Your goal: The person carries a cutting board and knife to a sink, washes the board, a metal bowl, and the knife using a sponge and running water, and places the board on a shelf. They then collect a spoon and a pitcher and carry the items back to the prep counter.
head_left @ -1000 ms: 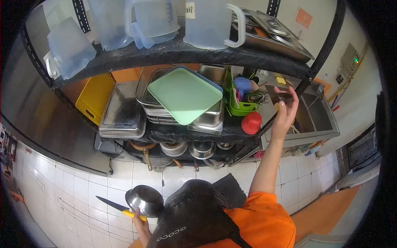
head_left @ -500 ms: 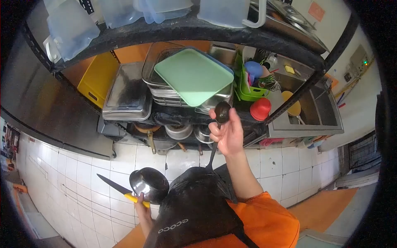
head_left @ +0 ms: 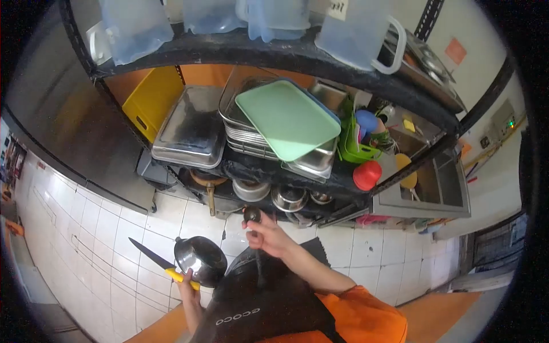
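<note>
At the lower left, my left hand (head_left: 187,286) is closed round the yellow handle of a knife (head_left: 154,255) and the rim of a metal bowl (head_left: 201,262). The knife's dark blade points up and left, beside the bowl. My right hand (head_left: 266,235), in front of the dark apron, has its fingers closed round a dark ladle (head_left: 251,214). The ladle's round end is at the top of the hand, and its handle hangs down over the apron.
A black shelf (head_left: 251,47) holds plastic jugs (head_left: 354,37). Below are a green tray (head_left: 289,120), a lidded metal pan (head_left: 191,126), a green basket (head_left: 357,150) and a red cup (head_left: 367,174). Pots (head_left: 250,190) stand lower. A sink (head_left: 446,183) is at right.
My right hand has moved down and left with the ladle, away from the shelf edge towards the apron. The view has shifted slightly. My left hand still holds the knife and bowl, the bowl slightly turned.
</note>
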A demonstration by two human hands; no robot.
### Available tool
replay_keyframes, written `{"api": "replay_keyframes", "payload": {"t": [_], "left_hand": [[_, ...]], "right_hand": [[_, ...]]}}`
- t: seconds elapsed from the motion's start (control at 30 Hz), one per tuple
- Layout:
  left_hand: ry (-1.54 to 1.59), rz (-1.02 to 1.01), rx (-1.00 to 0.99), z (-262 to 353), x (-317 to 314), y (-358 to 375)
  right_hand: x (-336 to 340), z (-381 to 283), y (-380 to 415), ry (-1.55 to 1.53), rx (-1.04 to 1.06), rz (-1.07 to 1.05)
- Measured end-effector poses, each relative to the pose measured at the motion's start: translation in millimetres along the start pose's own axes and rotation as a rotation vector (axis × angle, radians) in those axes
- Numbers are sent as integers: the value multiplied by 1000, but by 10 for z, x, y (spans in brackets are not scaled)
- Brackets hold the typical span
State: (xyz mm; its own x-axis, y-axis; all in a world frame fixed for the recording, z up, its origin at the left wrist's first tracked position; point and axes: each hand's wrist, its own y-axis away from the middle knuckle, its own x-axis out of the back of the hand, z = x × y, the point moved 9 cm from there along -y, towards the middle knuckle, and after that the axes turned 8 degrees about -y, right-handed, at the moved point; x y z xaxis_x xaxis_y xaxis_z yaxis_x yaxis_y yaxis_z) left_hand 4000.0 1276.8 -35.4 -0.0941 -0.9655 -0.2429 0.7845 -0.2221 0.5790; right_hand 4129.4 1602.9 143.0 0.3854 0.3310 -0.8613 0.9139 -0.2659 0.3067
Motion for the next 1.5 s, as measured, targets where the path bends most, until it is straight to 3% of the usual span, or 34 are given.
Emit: {"api": "replay_keyframes", "payload": {"t": [0.37, 0.5, 0.6, 0.63, 0.73, 0.87, 1.0, 1.07, 1.1, 1.13, 1.23, 1.3, 1.33, 1.37, 1.4, 1.5], "left_hand": [[-1, 44, -58, 280, -236, 232], [49, 68, -61, 374, -338, 353], [59, 14, -85, 389, -352, 361], [40, -8, -119, 434, -373, 381], [-152, -27, -223, 593, -394, 423], [-540, -10, -144, 1063, -745, 804], [-734, -132, -442, 1207, -945, 842], [-699, -156, -435, 1220, -989, 867], [-679, -152, -404, 1221, -1009, 889], [-659, -149, -373, 1210, -1011, 894], [-677, -83, -460, 1088, -759, 723], [-535, -71, -400, 1163, -712, 789], [-463, -64, -370, 1179, -682, 808], [-477, -36, -393, 1153, -564, 763], [-490, -20, -397, 1158, -477, 749], [-585, 66, -443, 1093, -79, 627]], "right_hand": [[-363, 126, -154, 330, 19, -136], [-596, 301, -13, 356, -153, -151], [-670, 636, 120, 433, -423, -280], [-693, 637, 119, 552, -402, -247], [-722, 389, -103, 1048, 161, -322], [-747, 89, -307, 1196, 385, -177], [-865, -291, -358, 1150, 405, -32], [-1129, -843, -168, 1247, 792, 50], [-1247, -1151, -49, 1176, 809, 127], [-1410, -1486, 182, 1294, 945, 253], [-1925, -2453, 936, 1255, 1468, 496], [-2405, -2924, 1475, 1329, 1750, 743], [-2573, -3102, 1680, 1493, 2135, 691], [-2736, -3199, 1817, 1527, 2234, 810], [-2843, -3325, 1884, 1610, 2300, 916], [-2662, -3983, 1759, 1547, 1982, 802]]}}
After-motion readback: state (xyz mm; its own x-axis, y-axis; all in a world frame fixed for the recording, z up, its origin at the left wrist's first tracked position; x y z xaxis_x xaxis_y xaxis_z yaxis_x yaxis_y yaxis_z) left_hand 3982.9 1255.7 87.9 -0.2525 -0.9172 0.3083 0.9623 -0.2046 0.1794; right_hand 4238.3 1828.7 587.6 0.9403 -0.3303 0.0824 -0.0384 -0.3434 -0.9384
